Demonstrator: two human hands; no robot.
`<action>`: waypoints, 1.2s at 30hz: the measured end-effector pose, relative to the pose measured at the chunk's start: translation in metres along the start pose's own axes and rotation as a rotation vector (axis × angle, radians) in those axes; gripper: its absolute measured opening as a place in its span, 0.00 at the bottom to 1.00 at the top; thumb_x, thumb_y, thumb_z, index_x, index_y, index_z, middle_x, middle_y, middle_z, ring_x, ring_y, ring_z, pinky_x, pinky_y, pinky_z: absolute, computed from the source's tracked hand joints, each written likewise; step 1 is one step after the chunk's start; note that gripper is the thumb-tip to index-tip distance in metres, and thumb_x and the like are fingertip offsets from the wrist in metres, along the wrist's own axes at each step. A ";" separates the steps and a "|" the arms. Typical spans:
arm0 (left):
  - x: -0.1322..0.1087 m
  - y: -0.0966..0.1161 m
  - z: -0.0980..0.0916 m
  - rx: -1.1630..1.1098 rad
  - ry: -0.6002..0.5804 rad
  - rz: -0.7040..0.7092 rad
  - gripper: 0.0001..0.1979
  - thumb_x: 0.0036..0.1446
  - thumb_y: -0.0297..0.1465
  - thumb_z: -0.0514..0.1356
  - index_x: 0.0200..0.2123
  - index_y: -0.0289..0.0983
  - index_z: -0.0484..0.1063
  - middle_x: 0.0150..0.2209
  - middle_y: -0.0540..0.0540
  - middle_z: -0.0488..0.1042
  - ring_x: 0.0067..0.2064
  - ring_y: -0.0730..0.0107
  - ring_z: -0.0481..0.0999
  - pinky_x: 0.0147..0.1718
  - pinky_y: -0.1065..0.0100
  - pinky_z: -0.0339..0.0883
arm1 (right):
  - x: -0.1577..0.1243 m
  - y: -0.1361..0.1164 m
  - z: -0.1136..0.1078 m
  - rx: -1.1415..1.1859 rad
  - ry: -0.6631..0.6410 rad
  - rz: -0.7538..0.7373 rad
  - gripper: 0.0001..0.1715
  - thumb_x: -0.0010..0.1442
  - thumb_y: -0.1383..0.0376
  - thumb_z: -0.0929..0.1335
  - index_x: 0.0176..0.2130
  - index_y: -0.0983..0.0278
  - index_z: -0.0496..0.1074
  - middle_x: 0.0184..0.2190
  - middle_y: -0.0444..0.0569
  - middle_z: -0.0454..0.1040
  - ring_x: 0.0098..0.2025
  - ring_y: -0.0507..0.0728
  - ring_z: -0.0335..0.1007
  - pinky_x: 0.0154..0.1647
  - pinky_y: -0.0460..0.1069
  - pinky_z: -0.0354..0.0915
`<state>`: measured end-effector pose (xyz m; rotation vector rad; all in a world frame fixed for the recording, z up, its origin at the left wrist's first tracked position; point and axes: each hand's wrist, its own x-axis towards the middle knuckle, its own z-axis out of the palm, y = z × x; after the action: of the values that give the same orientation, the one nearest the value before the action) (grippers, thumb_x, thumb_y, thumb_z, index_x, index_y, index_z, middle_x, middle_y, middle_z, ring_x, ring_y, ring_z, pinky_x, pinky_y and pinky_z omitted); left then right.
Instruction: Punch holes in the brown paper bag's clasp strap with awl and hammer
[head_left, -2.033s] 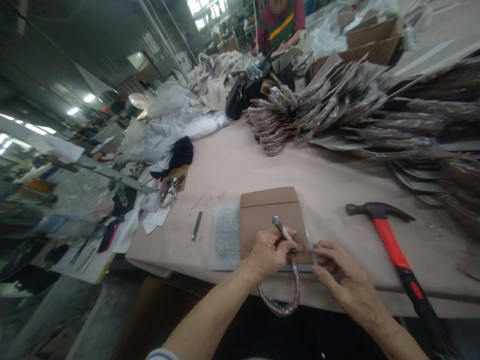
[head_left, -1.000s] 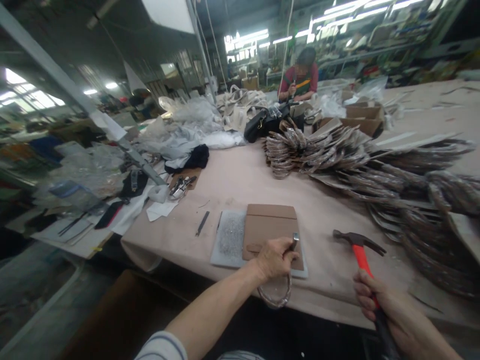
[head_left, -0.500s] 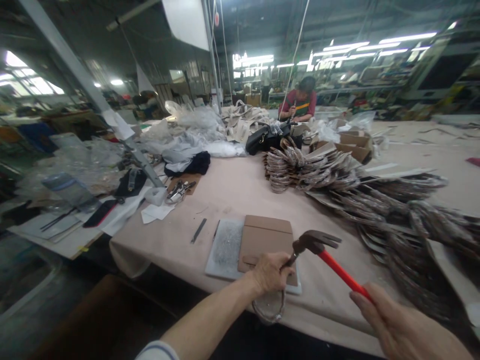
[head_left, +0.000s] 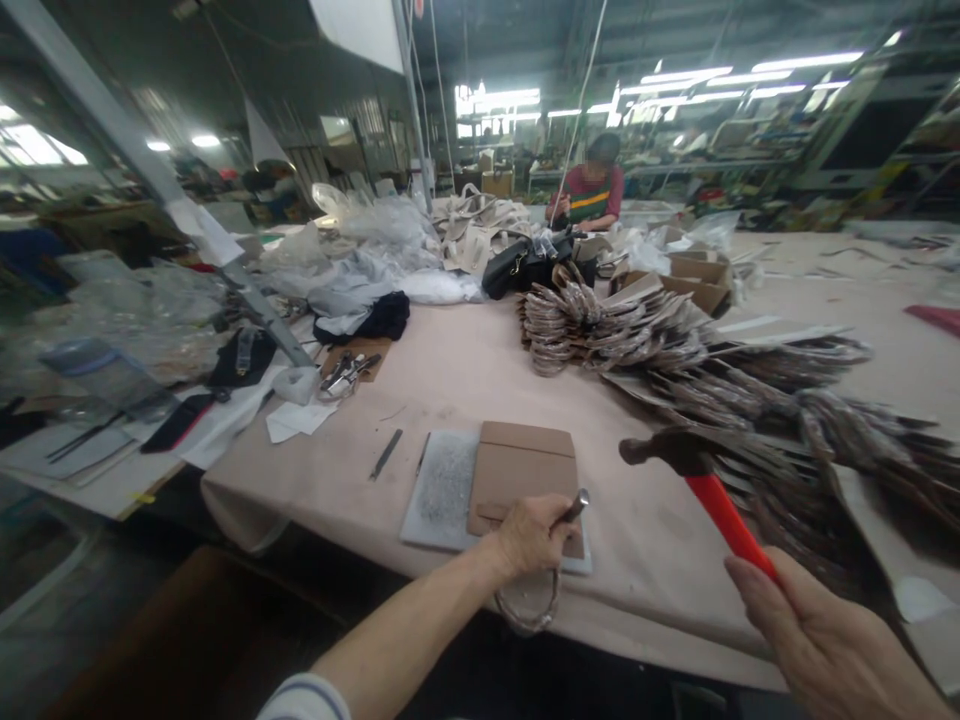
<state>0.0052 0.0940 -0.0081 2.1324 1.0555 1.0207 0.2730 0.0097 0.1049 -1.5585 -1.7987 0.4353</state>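
Note:
My left hand (head_left: 531, 532) is closed around a metal punch (head_left: 576, 505), whose shiny end sticks out past the fingers. It rests over a brown leather-like panel (head_left: 525, 465) with a flap line near its far edge. Under the panel lies a pale, pitted slab (head_left: 444, 488). A plastic-wrapped handle loop (head_left: 529, 622) hangs below my left hand at the table edge. In my right hand (head_left: 814, 620) is a claw hammer (head_left: 731, 515) with a red handle, its head raised to the right of the punch and apart from it. The punch's working tip is hidden.
Stacked panels with plastic-wrapped handles (head_left: 652, 335) cover the right of the table (head_left: 450, 365). A flat metal strip (head_left: 385, 455) lies left of the slab. Farther left are metal tools (head_left: 349, 372) and a slanted post (head_left: 172, 190). A co-worker (head_left: 592, 190) sits at the far side.
The hammer has moved right, away from the punch end, so a gap now shows between them. My left hand stays on the punch over the panel. The whole view has shifted slightly.

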 end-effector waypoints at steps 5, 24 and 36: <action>0.001 0.000 -0.001 -0.007 -0.025 -0.021 0.04 0.57 0.25 0.62 0.31 0.37 0.69 0.31 0.46 0.75 0.35 0.64 0.76 0.37 0.69 0.69 | 0.006 0.036 0.039 -0.062 -0.073 0.472 0.28 0.67 0.44 0.56 0.25 0.57 0.61 0.14 0.41 0.59 0.13 0.54 0.53 0.13 0.48 0.49; 0.022 0.005 -0.024 -0.670 0.346 -0.557 0.17 0.61 0.44 0.60 0.38 0.35 0.73 0.37 0.41 0.79 0.36 0.64 0.80 0.38 0.64 0.74 | 0.008 0.040 0.181 0.016 -0.037 -0.095 0.26 0.65 0.56 0.65 0.59 0.62 0.71 0.57 0.60 0.68 0.55 0.67 0.69 0.52 0.65 0.70; -0.006 -0.080 -0.208 0.890 -0.104 -0.940 0.14 0.62 0.38 0.59 0.35 0.35 0.79 0.38 0.37 0.81 0.45 0.54 0.80 0.41 0.64 0.70 | 0.010 0.056 0.183 -0.052 0.016 -0.212 0.27 0.68 0.49 0.63 0.59 0.59 0.71 0.55 0.58 0.70 0.54 0.69 0.70 0.46 0.62 0.70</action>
<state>-0.2005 0.1604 0.0480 1.7738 2.4110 -0.0545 0.1859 0.0661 -0.0558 -1.3826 -1.9518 0.2762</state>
